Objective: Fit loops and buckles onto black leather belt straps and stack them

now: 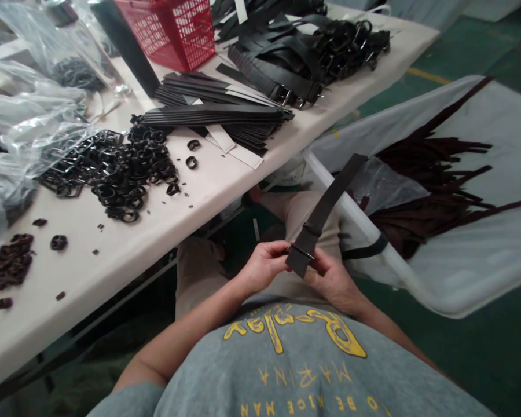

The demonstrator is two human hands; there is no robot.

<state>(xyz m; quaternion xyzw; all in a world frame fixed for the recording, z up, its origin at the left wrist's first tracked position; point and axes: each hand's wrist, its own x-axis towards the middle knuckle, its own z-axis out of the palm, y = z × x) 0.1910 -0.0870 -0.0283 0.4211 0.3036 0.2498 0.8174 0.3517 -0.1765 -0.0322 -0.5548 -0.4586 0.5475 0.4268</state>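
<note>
A dark belt strap (330, 200) slants up and to the right from my lap, with a thin metal buckle (301, 252) near its lower end. A narrow belt loop (313, 229) sits around the strap a little above the buckle. My left hand (264, 265) pinches the buckle end from the left, thumb and fingers closed. From the right, my right hand (335, 282) grips the same end, and some of its fingers are hidden behind the strap.
On the white table (208, 191) lie black loops and buckles (134, 165), stacked straps (217, 116), buckled belts (282, 63), brown loops (8, 263) and a red basket (169, 35). To my right, a white-railed cloth bin (460, 278) holds brown straps (434, 220).
</note>
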